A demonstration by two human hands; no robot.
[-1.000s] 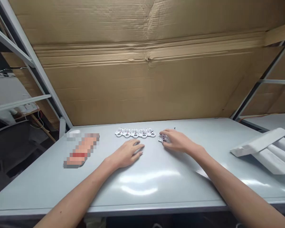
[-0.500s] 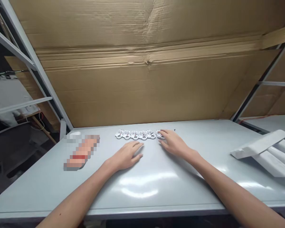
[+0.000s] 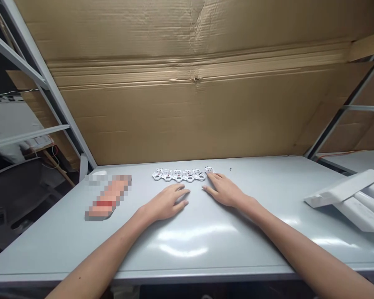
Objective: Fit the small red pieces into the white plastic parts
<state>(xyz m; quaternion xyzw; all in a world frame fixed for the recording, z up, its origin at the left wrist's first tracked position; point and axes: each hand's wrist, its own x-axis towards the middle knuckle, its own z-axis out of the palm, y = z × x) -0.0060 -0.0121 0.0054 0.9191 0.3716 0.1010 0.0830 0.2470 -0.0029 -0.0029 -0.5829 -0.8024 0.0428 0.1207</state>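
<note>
Right hand point(image 3: 226, 190) has slid back from the sixth white piece point(image 3: 209, 169), now at its 11 o'clock.
Spread, pinching nothing, it stops just beside that piece, which sits slightly high at the 3 o'clock end of the row point(image 3: 177, 175). Left hand point(image 3: 166, 203) lies spread and empty on the tabletop point(image 3: 81, 253), the row at its 12 o'clock.

The right hand point(image 3: 226, 191) partly hides the end white piece point(image 3: 208, 169).
</note>
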